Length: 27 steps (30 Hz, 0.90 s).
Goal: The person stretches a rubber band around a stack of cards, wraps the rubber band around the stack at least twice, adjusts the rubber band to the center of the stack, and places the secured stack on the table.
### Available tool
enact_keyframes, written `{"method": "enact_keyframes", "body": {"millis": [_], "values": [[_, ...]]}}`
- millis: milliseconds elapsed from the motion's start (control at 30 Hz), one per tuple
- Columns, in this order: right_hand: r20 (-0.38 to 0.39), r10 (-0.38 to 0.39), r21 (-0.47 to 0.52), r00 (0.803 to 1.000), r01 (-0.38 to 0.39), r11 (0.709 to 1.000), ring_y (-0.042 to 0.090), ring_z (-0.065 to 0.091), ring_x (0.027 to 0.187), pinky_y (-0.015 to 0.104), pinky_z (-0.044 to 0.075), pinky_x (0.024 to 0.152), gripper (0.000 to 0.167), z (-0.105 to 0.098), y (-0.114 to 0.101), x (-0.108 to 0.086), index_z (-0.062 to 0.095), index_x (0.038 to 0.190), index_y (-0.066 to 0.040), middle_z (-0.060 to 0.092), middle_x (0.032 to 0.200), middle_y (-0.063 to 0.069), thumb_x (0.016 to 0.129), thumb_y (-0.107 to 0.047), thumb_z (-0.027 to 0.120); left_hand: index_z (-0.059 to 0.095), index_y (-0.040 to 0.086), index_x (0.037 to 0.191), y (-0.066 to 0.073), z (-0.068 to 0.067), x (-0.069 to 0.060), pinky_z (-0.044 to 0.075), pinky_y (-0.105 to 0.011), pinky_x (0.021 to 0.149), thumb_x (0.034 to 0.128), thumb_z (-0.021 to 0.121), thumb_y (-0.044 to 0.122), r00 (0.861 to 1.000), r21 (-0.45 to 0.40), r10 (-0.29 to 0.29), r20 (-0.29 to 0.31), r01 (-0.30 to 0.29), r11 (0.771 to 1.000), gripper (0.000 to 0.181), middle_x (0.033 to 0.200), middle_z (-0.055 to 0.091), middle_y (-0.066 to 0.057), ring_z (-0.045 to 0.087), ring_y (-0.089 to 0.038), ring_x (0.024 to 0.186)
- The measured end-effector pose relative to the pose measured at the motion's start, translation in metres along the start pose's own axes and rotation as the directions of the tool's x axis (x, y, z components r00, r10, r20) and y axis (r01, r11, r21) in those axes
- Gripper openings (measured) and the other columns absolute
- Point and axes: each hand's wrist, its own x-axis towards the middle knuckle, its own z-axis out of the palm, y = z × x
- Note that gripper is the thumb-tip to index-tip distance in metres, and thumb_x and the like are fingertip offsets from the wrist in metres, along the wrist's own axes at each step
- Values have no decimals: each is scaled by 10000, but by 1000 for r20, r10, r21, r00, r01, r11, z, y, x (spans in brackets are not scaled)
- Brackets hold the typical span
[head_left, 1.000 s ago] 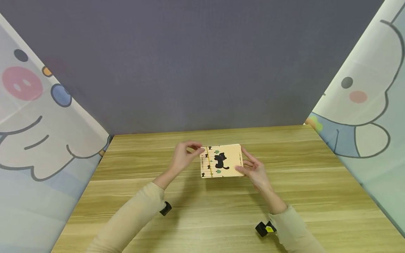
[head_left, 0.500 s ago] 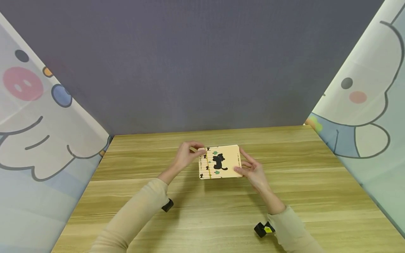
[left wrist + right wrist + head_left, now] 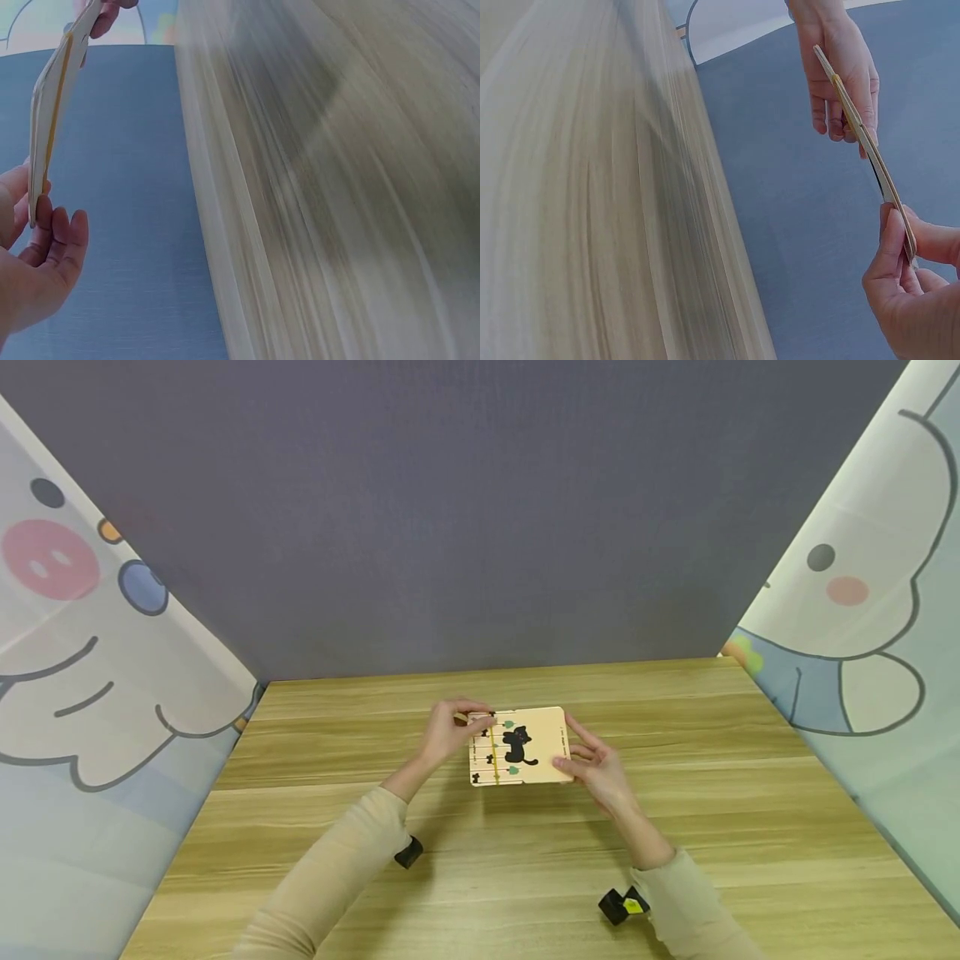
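I hold a thin cream pad (image 3: 546, 735) up between my two hands, over the middle of the bench (image 3: 525, 877) and apart from its wood-grained top. My left hand (image 3: 446, 735) pinches the pad near its far left corner, thumb laid over the printed face and fingers behind. The thumb's tip reaches a yellow band (image 3: 495, 764) that runs across the pad close to that end; whether my fingertips have caught the band as well, I can't tell. My right hand (image 3: 606, 778) grips the opposite end, thumb on the face toward the near corner, fingers at the edge and back.

The printed side faces up toward me, with a black cat (image 3: 517, 748) in the middle and green shapes and tiny black figures strung on lines around the band (the lettering along the right edge is too small for me to read). From both wrists I see the pad nearly edge-on: it is slim, layered and slightly bowed.

My sleeves are pale. A black block (image 3: 408, 852) shows beside the left one, and a black device (image 3: 615, 907) with a yellow patch sits beside the right. Beyond the bench stands a dark grey panel (image 3: 480, 527), flanked by a cartoon curtain (image 3: 67, 693) on my left and a matching cloth (image 3: 847, 627) on my right.
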Motion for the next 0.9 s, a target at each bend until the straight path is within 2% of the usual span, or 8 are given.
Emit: {"method": "enact_keyframes", "body": {"millis": [367,533,667,767,900], "values": [[-12,15,-9,1000,-15,1000,118,592,652,148,436,509,740,2,-1,-1,309,1378,-159,630,852,39,754,95,616,685,27,955,-2,5,-2,450,-222,510,805,662,152,1000,11,2,-1,-2,1000,197,787,594,-28,491,-150,638],[-24,16,0,1000,-16,1000,111,586,648,149,419,495,735,1,0,-1,315,1377,-165,628,837,15,758,92,618,679,10,954,0,2,0,493,-241,532,815,649,138,1000,-19,21,-5,-21,1000,191,821,631,-67,555,-167,664],[-21,9,7,1000,-8,1000,111,590,657,158,435,505,726,0,0,-2,315,1378,-154,633,838,12,764,85,620,686,-5,894,0,-3,2,506,-251,537,811,651,119,999,-41,33,-19,-34,999,153,811,661,-107,592,-200,667],[-13,4,10,1000,-4,1000,115,594,660,161,439,507,724,0,-1,-3,314,1378,-147,635,838,17,764,88,618,679,-33,869,11,-7,1,515,-303,574,815,639,80,1000,-37,13,11,-13,999,132,813,656,-155,592,-256,688],[-5,-3,3,1000,3,1000,117,594,648,157,426,499,734,0,-1,-3,312,1378,-148,637,851,36,757,90,622,674,-44,873,16,-8,-1,520,-315,593,816,634,65,1000,-43,-6,30,8,999,129,824,657,-160,602,-240,681]]}}
